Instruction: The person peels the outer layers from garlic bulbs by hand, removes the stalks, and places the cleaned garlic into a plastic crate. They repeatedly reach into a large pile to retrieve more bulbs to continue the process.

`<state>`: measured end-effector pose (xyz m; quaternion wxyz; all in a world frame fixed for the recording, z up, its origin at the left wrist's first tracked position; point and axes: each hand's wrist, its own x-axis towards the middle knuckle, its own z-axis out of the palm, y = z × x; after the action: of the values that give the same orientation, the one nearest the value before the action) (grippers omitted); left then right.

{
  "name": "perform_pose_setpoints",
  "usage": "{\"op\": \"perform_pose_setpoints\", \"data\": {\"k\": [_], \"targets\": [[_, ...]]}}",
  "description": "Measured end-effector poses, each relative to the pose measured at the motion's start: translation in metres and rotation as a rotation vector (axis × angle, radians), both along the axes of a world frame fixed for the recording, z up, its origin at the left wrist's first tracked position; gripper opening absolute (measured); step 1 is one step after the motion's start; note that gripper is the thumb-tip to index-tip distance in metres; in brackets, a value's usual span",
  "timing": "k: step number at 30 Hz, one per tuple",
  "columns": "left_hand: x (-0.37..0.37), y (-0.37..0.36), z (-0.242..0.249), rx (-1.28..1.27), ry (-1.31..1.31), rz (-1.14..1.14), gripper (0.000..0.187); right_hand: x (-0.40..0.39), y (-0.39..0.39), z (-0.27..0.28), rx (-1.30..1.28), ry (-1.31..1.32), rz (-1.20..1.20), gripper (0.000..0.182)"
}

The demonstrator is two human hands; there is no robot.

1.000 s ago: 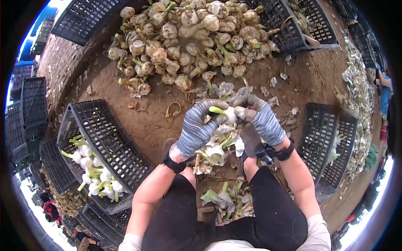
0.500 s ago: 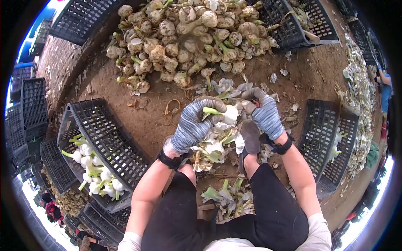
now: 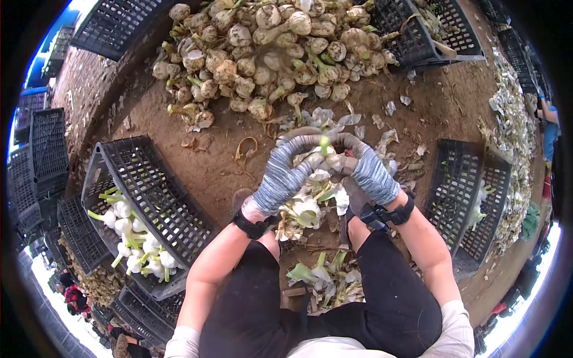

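Both my hands wear grey knit gloves and meet in front of my knees around a garlic bulb, whose green stem (image 3: pixel 324 144) points up between them. My left hand (image 3: pixel 289 170) is closed on the bulb from the left. My right hand (image 3: pixel 369 170) curls in from the right, fingers pressed against the same bulb. Most of the bulb is hidden by the gloves. Something small and reddish shows at the right fingers; I cannot make out what it is. Below the hands, peeled skins and leaves (image 3: pixel 305 213) lie between my shoes.
A heap of unpeeled garlic (image 3: pixel 250 65) covers the ground ahead. On the left, a tilted black crate (image 3: pixel 170 203) holds clean white garlic bulbs (image 3: pixel 143 247). Another black crate (image 3: pixel 453 191) stands on the right with some garlic. More trimmings (image 3: pixel 328 280) lie between my legs.
The garlic bulb has turned from lying sideways in my left hand to stem-up between both hands. My right hand has moved left and down slightly, closing onto it.
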<state>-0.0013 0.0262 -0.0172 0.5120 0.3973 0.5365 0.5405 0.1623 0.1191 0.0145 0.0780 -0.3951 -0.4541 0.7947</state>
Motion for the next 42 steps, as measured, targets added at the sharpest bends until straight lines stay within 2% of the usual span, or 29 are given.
{"op": "perform_pose_setpoints", "data": {"k": [1,2,3,5,6,7,8,11,13,15,16,18,21,25,27,28,29,31,32,33,35,36,39,40,41,42], "targets": [[0.004,0.001,0.003,0.009,0.035,0.081,0.030,0.000,-0.001,0.000,-0.099,0.019,-0.045,0.039],[0.006,-0.003,0.009,-0.148,-0.300,0.037,0.043,0.000,-0.003,0.001,-0.058,0.020,-0.068,0.035],[0.008,-0.005,0.014,-0.147,-0.301,0.039,0.043,0.001,-0.005,-0.002,-0.058,0.019,-0.067,0.035],[0.011,-0.008,0.019,-0.185,-0.348,-0.021,0.050,0.003,-0.008,-0.011,0.169,0.026,-0.111,0.032],[0.009,-0.007,0.013,-0.147,-0.184,-0.047,0.055,0.006,-0.006,-0.011,0.168,0.026,-0.111,0.032],[0.010,-0.010,0.009,-0.148,-0.184,-0.047,0.055,0.010,-0.002,-0.008,0.080,0.064,-0.099,0.031],[0.010,-0.012,0.006,-0.143,-0.216,-0.027,0.055,0.012,0.000,-0.006,-0.008,0.101,-0.088,0.031],[0.009,-0.010,0.010,-0.149,-0.301,0.002,0.056,0.010,0.003,-0.001,0.020,0.022,-0.081,0.031],[0.010,-0.009,0.012,-0.159,-0.353,0.012,0.057,0.004,-0.002,0.005,-0.051,0.001,-0.121,0.030],[0.012,-0.011,0.013,-0.171,-0.350,-0.004,0.057,0.000,-0.006,0.000,0.286,0.018,-0.100,0.030],[0.012,-0.010,0.014,-0.172,-0.351,-0.005,0.057,0.000,-0.003,0.004,0.163,0.026,-0.095,0.031],[0.011,-0.009,0.016,-0.208,-0.473,-0.016,0.057,0.004,0.000,0.005,0.104,0.049,-0.086,0.031],[0.009,-0.008,0.010,-0.203,-0.463,-0.008,0.058,0.010,0.005,0.005,0.042,0.023,-0.031,0.030],[0.013,-0.010,0.008,-0.180,-0.437,0.041,0.057,0.009,-0.002,0.005,-0.133,0.076,-0.200,0.029],[0.016,-0.011,0.009,-0.136,-0.312,0.053,0.053,0.004,-0.009,0.006,0.474,-0.052,-0.076,0.027],[0.020,-0.012,0.004,-0.094,-0.328,0.087,0.051,0.003,-0.010,0.006,0.581,-0.089,-0.069,0.027],[0.020,-0.012,0.001,-0.093,-0.329,0.085,0.051,0.003,-0.010,0.007,0.582,-0.090,-0.070,0.027],[0.019,-0.011,0.002,-0.046,-0.106,0.077,0.050,0.004,-0.007,0.009,0.438,-0.080,-0.062,0.028],[0.018,-0.012,0.005,-0.091,-0.249,0.072,0.051,0.005,-0.004,0.010,0.405,-0.070,-0.063,0.022],[0.018,-0.012,0.006,-0.090,-0.251,0.069,0.051,0.008,0.002,0.006,0.406,-0.072,-0.065,0.022],[0.016,-0.010,0.008,-0.108,-0.338,0.041,0.051,0.021,0.017,-0.012,0.225,-0.245,-0.297,0.018],[0.015,-0.007,0.016,-0.142,-0.436,0.026,0.052,0.024,0.024,-0.015,0.267,-0.175,-0.350,0.020],[0.017,-0.008,0.012,-0.135,-0.486,0.030,0.052,0.033,0.015,-0.009,0.264,-0.080,-0.328,0.021],[0.018,-0.008,0.009,-0.133,-0.488,0.029,0.052,0.034,0.010,-0.010,0.300,-0.069,-0.232,0.023],[0.020,-0.008,0.005,-0.140,-0.478,0.013,0.053,0.030,0.009,-0.008,0.301,-0.071,-0.233,0.023],[0.020,-0.009,0.005,-0.150,-0.467,-0.005,0.053,0.022,0.006,-0.002,0.191,-0.061,-0.173,0.023]]}}
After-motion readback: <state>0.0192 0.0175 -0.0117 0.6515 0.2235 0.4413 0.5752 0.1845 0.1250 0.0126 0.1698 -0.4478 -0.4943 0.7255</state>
